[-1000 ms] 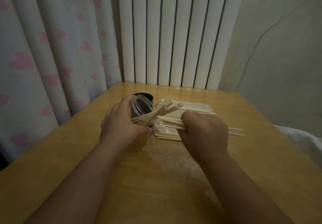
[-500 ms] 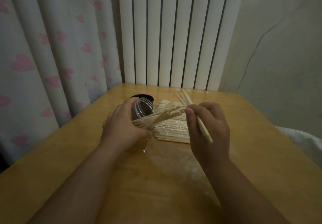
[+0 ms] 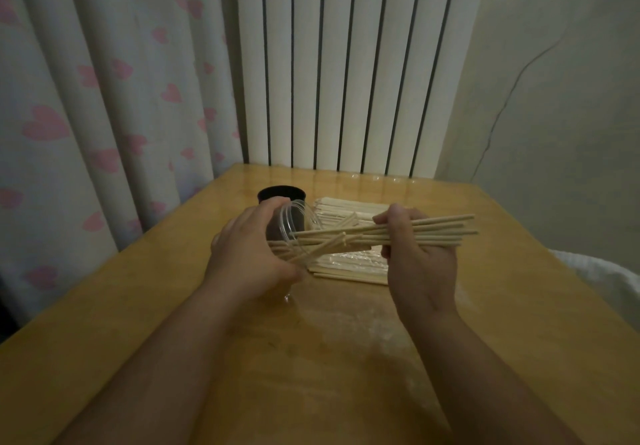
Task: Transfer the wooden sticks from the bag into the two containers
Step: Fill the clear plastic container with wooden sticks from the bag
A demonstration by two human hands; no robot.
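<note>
1. The left hand [image 3: 249,254] – fingers curled round a tilted clear jar [image 3: 294,222] with sticks [image 3: 311,252] poking out.
2. The right hand [image 3: 415,261] grips a level bundle [image 3: 440,231], its tips at the jar's mouth.
3. The bag [image 3: 353,266] of sticks lies on the table [image 3: 346,358] – black cup [image 3: 281,193] behind the jar.

Dim, warm cast; faint glare on table [image 3: 349,179] far edge (source unclear); wide-angle bowing at edges.

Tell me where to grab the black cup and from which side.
Probably by its upper wall, from the left. The black cup stands upright, mouth up. The tilted clear jar and the left hand cover its front, and the bag of sticks lies to its right, so the left looks freest.
</note>
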